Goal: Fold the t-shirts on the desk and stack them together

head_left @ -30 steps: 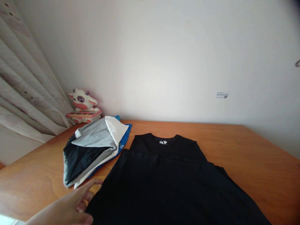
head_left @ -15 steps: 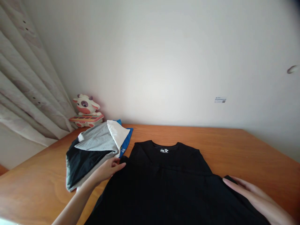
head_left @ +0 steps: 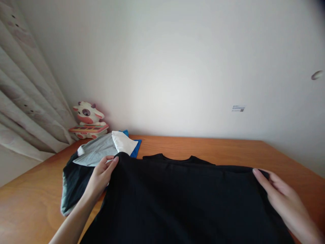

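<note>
A black T-shirt [head_left: 182,200] fills the lower middle of the head view, its near part lifted and stretched between my two hands. My left hand [head_left: 103,174] pinches the raised edge at the left, thumb on top. At the right, my right hand [head_left: 278,189] grips the other end of that edge between thumb and fingers. Behind the raised cloth, the shirt's neckline [head_left: 177,160] lies on the wooden table; its printed neck label is hidden now.
Left of the shirt lies a heap of clothes [head_left: 99,150] in grey, black, white and blue. A cow toy with a keyboard [head_left: 88,122] stands behind it near the curtain [head_left: 22,95]. A white wall [head_left: 177,67] rises behind the wooden table [head_left: 236,150].
Both hands have risen and spread slightly apart, lifting the shirt's edge. The raised cloth now covers the neck label and part of the clothes heap.
</note>
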{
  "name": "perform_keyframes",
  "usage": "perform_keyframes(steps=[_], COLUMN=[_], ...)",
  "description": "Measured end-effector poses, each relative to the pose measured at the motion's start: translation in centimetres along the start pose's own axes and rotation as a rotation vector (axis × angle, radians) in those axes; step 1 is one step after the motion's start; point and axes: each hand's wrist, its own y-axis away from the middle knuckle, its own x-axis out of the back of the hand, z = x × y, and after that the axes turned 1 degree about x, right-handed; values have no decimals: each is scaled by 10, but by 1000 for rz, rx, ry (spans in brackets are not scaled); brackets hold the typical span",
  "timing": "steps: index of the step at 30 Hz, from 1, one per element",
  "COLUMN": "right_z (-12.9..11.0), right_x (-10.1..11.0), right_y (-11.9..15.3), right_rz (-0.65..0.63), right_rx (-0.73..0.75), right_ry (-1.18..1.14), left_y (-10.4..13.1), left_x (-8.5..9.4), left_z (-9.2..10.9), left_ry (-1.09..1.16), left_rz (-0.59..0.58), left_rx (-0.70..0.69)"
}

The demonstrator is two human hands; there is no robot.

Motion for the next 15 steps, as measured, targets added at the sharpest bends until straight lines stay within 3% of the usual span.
perform_keyframes(steps=[2,5,7,10,12,15], right_z=[-3,10,22,28,22,7], right_x=[-16,-35,-41,-42,-44,-54], right_y=[-10,-18,-19,-25,-37,-65], right_rz=[-62,-388,-519,-375,-214,-83], right_rx=[-75,-170,-155,-51,41,133], right_ry=[-43,-130,-146,-79,-8,181], left_y=[-16,-35,-43,-53,-63,-81], left_x=[-11,-24,-28,-30,-33,-44], left_z=[-8,-35,-51,-57,-48,-32], left_ry=[38,-8,-51,-53,-78,-462], left_rz=[-22,-240,-365,-347,-220,8], left_rx=[73,285,323,169,35,-121])
